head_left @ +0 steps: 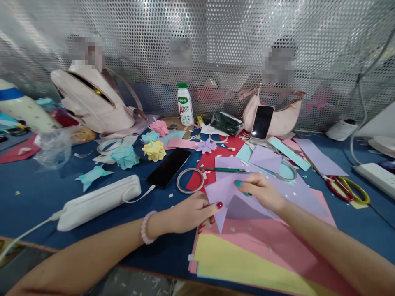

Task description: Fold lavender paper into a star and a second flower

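A folded piece of purple paper (pixel 220 193) is held up between both hands, over a stack of coloured sheets. My left hand (pixel 191 211) pinches its lower left part, thumb on top. At the paper's upper right side, my right hand (pixel 261 190) grips it between thumb and fingers. Beneath lie more purple sheets (pixel 304 201), a pink sheet (pixel 296 238) and a yellow sheet (pixel 228 257). A green craft knife (pixel 225 169) rests just beyond the hands. One roll of tape (pixel 190 181) lies left of it.
Folded paper pieces, including a yellow one (pixel 154 151), a purple star (pixel 206 145) and a teal one (pixel 125 157), lie ahead. A black phone (pixel 169 166) and white power strip (pixel 100 202) occupy the left. Scissors (pixel 347 190) lie right; a bottle (pixel 185 105) stands by the perforated panel.
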`<state>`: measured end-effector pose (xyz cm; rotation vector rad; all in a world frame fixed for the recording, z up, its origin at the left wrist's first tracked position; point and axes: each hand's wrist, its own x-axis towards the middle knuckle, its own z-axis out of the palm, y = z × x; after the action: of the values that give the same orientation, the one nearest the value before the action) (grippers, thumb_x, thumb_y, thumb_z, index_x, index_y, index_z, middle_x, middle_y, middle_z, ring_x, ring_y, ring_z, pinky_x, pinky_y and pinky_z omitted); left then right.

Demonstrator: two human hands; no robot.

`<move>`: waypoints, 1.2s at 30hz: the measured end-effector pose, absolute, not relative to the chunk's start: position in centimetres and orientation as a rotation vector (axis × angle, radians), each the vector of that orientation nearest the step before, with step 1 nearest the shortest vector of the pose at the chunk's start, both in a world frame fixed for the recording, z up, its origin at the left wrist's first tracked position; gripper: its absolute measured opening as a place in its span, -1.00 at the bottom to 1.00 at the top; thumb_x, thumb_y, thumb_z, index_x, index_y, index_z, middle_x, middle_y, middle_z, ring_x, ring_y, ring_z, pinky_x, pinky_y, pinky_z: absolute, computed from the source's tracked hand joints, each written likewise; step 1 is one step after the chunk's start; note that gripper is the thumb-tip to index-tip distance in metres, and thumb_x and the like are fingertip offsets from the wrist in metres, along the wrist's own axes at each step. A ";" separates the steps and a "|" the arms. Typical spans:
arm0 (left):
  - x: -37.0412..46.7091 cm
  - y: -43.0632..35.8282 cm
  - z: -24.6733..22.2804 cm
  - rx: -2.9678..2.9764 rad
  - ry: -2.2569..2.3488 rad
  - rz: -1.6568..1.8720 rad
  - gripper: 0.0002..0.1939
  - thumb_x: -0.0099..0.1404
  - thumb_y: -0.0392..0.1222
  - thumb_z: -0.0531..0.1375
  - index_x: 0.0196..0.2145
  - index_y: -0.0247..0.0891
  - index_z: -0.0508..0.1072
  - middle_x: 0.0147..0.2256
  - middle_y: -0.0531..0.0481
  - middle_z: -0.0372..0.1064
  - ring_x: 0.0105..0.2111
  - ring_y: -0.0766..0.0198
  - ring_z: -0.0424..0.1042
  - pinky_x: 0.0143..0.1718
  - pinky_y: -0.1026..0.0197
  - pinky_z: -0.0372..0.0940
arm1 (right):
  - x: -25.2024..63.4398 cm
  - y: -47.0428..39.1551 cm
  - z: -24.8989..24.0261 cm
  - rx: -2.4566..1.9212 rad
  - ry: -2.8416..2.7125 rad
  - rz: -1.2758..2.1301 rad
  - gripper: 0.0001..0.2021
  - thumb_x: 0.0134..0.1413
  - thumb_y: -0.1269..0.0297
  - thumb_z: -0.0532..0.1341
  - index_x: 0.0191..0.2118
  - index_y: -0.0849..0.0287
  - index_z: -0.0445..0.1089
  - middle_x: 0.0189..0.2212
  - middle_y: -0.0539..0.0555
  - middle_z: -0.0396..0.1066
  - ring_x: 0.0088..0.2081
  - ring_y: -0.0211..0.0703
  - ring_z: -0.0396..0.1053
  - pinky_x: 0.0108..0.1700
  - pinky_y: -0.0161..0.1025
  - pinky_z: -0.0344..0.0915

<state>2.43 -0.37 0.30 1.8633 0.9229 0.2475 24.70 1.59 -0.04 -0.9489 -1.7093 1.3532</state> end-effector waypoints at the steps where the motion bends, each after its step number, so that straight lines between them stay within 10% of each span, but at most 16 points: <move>1: 2.4 -0.4 0.3 1.867 0.933 0.257 -0.48 0.36 0.03 -0.07 -0.67 -0.27 0.24 -0.71 0.04 0.21 -0.66 0.38 0.23 -0.56 0.36 0.17 | 24.8 1.7 -0.4 -0.961 -1.661 1.343 -0.50 0.01 -0.02 0.23 -0.72 0.15 0.06 -0.70 -0.12 -0.09 -0.59 -0.35 -0.13 -0.52 -0.28 -0.13; 11: 2.1 0.4 -0.1 1.852 0.899 0.288 -0.43 0.37 0.01 -0.08 -0.73 -0.28 0.22 -0.74 0.02 0.21 -0.70 0.42 0.22 -0.57 0.39 0.18 | 23.7 2.0 -1.0 -1.015 -1.261 1.280 -0.59 -0.04 0.09 0.18 -0.73 0.13 0.09 -0.73 -0.08 0.00 -0.59 -0.31 -0.04 -0.49 -0.26 -0.03; 22: 2.0 0.6 0.7 1.852 0.902 0.264 -0.58 0.27 -0.19 -0.04 -0.61 -0.39 0.45 -0.64 -0.02 0.34 -0.63 0.38 0.28 -0.58 0.39 0.13 | 24.6 2.4 -1.2 -1.043 -1.233 1.148 -0.80 0.04 0.21 0.16 -0.33 0.19 0.48 -0.69 -0.13 0.03 -0.57 -0.30 -0.03 -0.49 -0.28 -0.07; 36: 1.9 1.2 0.4 1.864 1.040 0.341 -0.57 0.31 -0.02 0.07 -0.49 -0.38 0.57 -0.55 -0.07 0.49 -0.60 0.35 0.35 -0.59 0.39 0.11 | 24.1 0.7 -2.0 -0.908 -1.815 0.673 -0.73 0.09 0.42 0.09 -0.07 0.13 0.31 -0.58 -0.11 0.25 -0.52 -0.30 0.23 -0.42 -0.34 0.23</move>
<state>1.90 1.19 0.37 1.8642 1.0405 0.3405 24.06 0.68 -2.00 -0.9075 -1.8147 0.6731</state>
